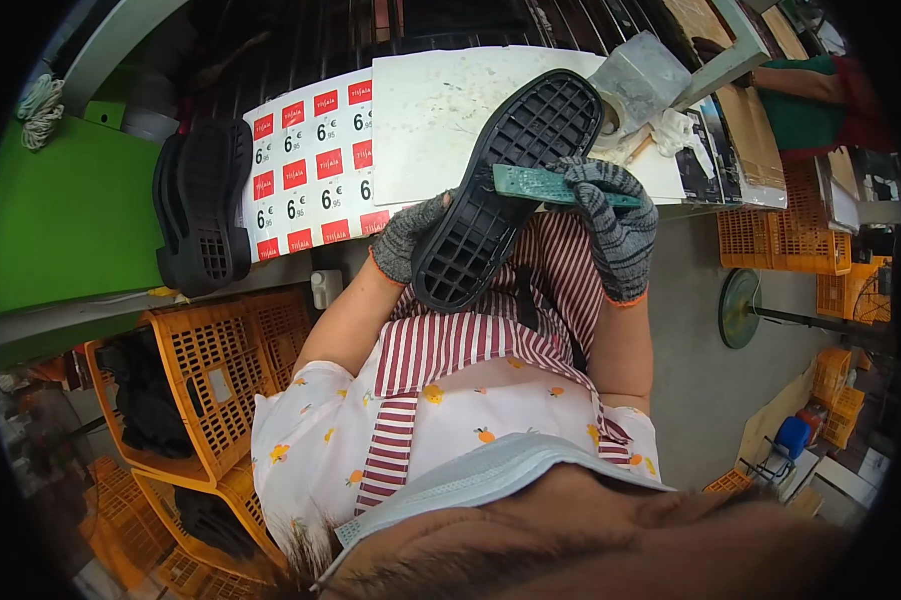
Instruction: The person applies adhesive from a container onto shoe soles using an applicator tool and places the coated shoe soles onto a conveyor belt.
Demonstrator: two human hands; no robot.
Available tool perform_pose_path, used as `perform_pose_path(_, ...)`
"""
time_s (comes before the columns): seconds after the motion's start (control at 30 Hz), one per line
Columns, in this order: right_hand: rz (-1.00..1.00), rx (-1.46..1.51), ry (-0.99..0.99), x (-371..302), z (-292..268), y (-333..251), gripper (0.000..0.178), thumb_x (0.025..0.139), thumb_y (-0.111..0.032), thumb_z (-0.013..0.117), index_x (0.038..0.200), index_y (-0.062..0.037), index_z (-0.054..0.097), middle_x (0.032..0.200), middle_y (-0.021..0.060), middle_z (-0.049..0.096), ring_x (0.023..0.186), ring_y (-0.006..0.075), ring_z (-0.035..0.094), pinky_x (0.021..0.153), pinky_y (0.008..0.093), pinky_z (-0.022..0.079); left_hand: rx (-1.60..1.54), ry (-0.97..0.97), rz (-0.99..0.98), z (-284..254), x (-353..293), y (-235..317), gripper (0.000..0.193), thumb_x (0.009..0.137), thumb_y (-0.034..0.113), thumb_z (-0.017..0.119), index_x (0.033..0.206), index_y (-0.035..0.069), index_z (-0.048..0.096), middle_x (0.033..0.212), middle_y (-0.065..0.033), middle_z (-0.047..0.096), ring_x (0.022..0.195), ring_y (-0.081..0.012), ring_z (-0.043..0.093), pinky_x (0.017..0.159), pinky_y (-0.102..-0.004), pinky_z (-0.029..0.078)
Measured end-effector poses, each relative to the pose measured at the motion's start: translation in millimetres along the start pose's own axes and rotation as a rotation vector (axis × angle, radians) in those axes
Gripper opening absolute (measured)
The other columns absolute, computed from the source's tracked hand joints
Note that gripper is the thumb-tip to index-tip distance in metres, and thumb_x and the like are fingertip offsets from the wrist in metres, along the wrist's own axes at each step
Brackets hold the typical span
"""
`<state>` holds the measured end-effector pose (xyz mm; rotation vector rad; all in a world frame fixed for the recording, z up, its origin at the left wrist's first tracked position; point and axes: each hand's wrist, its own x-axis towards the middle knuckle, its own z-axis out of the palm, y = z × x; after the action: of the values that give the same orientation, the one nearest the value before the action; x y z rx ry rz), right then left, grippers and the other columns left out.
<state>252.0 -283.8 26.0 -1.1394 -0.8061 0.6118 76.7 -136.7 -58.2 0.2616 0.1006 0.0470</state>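
My left hand, in a grey knit glove with an orange cuff, grips the edge of a black shoe sole. The sole is tilted, its open grid side facing up, partly over the table edge. In my gloved right hand is a green brush, its flat back upward. The brush's far end lies across the middle of the sole; its underside is mostly hidden. More black shoe soles stand side by side at the left of the table.
A white board and a printed sheet cover the table, beside a green surface. Behind the sole sits a cloudy plastic container. Orange crates stand at lower left. Another person's arm shows at upper right.
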Motion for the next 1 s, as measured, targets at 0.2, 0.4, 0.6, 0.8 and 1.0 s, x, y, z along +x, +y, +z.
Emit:
perform_pose_path(0.2,-0.089,-0.155,0.047,4.1,5.2,-0.9,0.018,0.077,-0.002,0.062,0.094,0.0027,0.060,0.095,0.0112,0.062,0.087,0.0148,0.058,0.079,0.0260,0.046,0.053,-0.065,-0.015,8.4,-0.6,2.4,0.051,0.086,0.028,0.049,0.125,-0.002,0.035,0.118,-0.0193,0.048,0.104,-0.0268,0.052,0.088,-0.0378,0.044)
perform_pose_path(0.4,-0.250,-0.333,0.164,10.3,3.2,5.7,0.017,0.077,-0.004,0.063,0.093,0.0018,0.061,0.092,0.0104,0.063,0.085,0.0142,0.059,0.078,0.0256,0.046,0.178,-0.065,-0.037,12.7,0.4,2.2,0.059,0.083,0.030,0.052,0.128,-0.002,0.031,0.121,-0.0188,0.046,0.107,-0.0265,0.050,0.091,-0.0369,0.042)
perform_pose_path(0.6,-0.340,-0.345,0.182,16.2,0.9,6.3,0.017,0.076,-0.004,0.064,0.092,0.0013,0.061,0.091,0.0107,0.063,0.083,0.0142,0.060,0.077,0.0253,0.046,0.225,-0.034,-0.030,11.8,-0.5,-0.5,0.060,0.082,0.029,0.055,0.129,0.000,0.031,0.120,-0.0159,0.047,0.107,-0.0234,0.050,0.092,-0.0339,0.040)
perform_pose_path(0.8,-0.435,-0.454,0.219,22.9,-9.4,14.2,0.017,0.075,-0.003,0.064,0.091,0.0015,0.060,0.091,0.0109,0.063,0.082,0.0153,0.060,0.077,0.0265,0.046,0.234,0.001,-0.035,17.0,-0.4,0.0,0.059,0.082,0.027,0.056,0.128,-0.001,0.032,0.120,-0.0153,0.047,0.107,-0.0226,0.050,0.091,-0.0337,0.040)
perform_pose_path(1.0,-0.523,-0.409,0.338,31.7,-21.0,19.8,0.016,0.075,-0.001,0.064,0.091,0.0017,0.060,0.091,0.0110,0.062,0.083,0.0171,0.059,0.078,0.0268,0.046,0.228,-0.023,-0.058,16.1,-0.1,-1.0,0.061,0.080,0.028,0.057,0.127,-0.001,0.032,0.120,-0.0155,0.047,0.107,-0.0232,0.050,0.092,-0.0338,0.040)
